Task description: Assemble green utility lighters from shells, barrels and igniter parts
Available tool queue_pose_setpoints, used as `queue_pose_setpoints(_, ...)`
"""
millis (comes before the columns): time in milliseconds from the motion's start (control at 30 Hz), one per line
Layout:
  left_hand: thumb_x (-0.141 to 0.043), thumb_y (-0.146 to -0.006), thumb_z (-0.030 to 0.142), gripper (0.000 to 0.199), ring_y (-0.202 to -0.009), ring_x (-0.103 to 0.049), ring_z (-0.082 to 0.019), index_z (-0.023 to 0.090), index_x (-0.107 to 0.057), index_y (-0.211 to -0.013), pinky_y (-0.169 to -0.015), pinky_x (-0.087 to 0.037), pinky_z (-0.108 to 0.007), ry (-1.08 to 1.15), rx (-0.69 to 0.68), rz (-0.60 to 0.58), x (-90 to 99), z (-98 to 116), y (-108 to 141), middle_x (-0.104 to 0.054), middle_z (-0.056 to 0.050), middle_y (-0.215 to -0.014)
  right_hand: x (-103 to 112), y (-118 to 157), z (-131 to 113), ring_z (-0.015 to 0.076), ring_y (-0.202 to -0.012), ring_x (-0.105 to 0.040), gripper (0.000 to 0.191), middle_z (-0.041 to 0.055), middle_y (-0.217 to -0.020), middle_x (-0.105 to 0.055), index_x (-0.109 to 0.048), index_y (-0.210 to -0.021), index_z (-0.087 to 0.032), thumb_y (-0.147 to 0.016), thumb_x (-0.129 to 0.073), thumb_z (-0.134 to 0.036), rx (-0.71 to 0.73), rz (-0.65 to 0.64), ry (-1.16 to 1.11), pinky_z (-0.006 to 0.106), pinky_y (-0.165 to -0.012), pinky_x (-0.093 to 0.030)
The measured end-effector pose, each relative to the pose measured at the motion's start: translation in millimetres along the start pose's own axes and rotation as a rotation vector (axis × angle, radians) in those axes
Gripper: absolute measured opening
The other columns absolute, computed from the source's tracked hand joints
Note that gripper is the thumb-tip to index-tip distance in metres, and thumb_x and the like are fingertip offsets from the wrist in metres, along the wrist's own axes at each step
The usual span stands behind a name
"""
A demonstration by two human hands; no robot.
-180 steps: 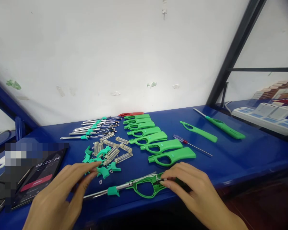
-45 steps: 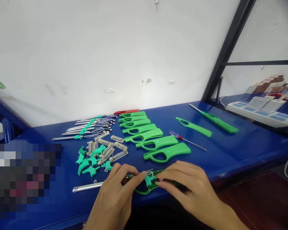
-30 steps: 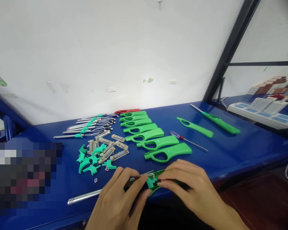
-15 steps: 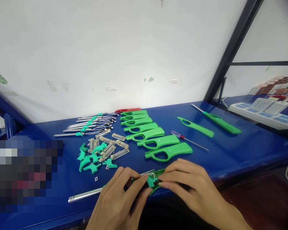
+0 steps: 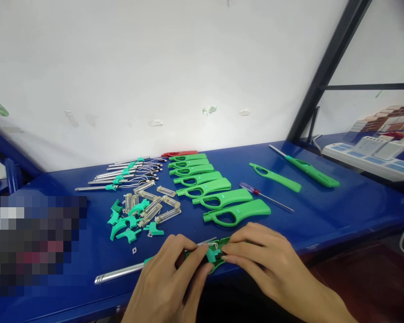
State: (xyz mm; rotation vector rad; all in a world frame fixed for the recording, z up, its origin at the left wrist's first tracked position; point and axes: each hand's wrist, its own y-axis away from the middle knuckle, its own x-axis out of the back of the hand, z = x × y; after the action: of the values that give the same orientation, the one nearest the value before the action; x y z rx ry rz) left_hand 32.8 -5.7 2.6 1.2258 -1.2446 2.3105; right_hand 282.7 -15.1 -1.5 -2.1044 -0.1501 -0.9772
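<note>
At the table's front edge lies a part-built stick lighter: an open green handle shell with a long metal tube pointing left. Inside the shell sit a teal trigger and looped white wires. My left hand is closed, thumb and forefinger pinching around the trigger. From the right, my right hand is closed too, its fingertips pressed together at a small dark part beside the trigger. Fingers cover most of that dark part and much of the shell.
Several green handle shells lie in a column, a red one behind. Left are wired metal tubes, clear fuel tanks and teal triggers. Right are a screwdriver, another shell, a lighter and a power strip.
Both hands stay at the lighter with almost no movement; the right fingertips shift very slightly. The camera view has moved a little.
</note>
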Motion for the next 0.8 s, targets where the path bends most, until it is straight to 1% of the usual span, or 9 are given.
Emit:
queue_pose_setpoints(133, -0.058, -0.105, 0.011, 0.030, -0.088, -0.065, -0.018, 0.020, -0.064, -0.133, -0.072, -0.061, -0.029, 0.000, 0.002, 0.000, -0.3, 0.5, -0.5, -0.063, -0.008, -0.105, -0.4, 1.1, -1.1, 0.0178, -0.087, -0.070, 0.019, 0.0047, -0.102, -0.075, -0.074, -0.111, -0.022, -0.111, -0.055, -0.021, -0.002, -0.022, 0.006, 0.031, -0.078, -0.057)
queue_pose_setpoints(267, -0.059, -0.106, 0.012, 0.030, -0.086, -0.065, -0.017, 0.020, -0.064, -0.134, -0.072, -0.062, -0.029, 0.004, -0.004, -0.001, -0.2, -0.1, -2.0, -0.062, -0.008, -0.105, -2.3, 1.8, -2.3, 0.0174, -0.086, -0.068, 0.014, 0.0034, -0.101, -0.073, -0.072, -0.109, -0.022, -0.109, -0.059, -0.018, -0.032, -0.015, -0.025, 0.031, -0.077, -0.056)
queue_pose_setpoints(467, -0.056, -0.108, 0.017, 0.033, -0.089, -0.068, -0.018, 0.022, -0.061, -0.140, -0.072, -0.063, -0.028, -0.055, -0.019, -0.019, 1.0, -1.8, -1.5, -0.064, -0.008, -0.107, -7.0, 2.0, -1.9, 0.0179, -0.085, -0.068, 0.012, 0.0019, -0.098, -0.075, -0.072, -0.111, -0.023, -0.108, -0.062, -0.018, -0.040, 0.014, -0.036, 0.033, -0.078, -0.054)
queue_pose_setpoints(633, -0.056, -0.109, 0.020, 0.029, -0.087, -0.069, -0.018, 0.021, -0.062, -0.137, -0.072, -0.064, -0.028, -0.081, -0.029, -0.033, 0.9, -4.0, -1.6, -0.065, -0.009, -0.108, -10.7, 2.2, -1.7, 0.0170, -0.081, -0.068, 0.007, 0.0007, -0.095, -0.074, -0.070, -0.108, -0.022, -0.107, -0.064, -0.019, -0.028, 0.074, -0.016, 0.033, -0.075, -0.052)
queue_pose_setpoints(800, -0.056, -0.109, 0.019, 0.026, -0.088, -0.069, -0.019, 0.021, -0.062, -0.134, -0.072, -0.063, -0.028, -0.058, -0.024, -0.009, 0.5, -1.8, -2.3, -0.064, -0.008, -0.106, -11.4, 1.7, -1.2, 0.0160, -0.080, -0.068, 0.007, -0.0002, -0.093, -0.075, -0.071, -0.107, -0.023, -0.108, -0.064, -0.020, -0.020, 0.099, -0.026, 0.032, -0.076, -0.051)
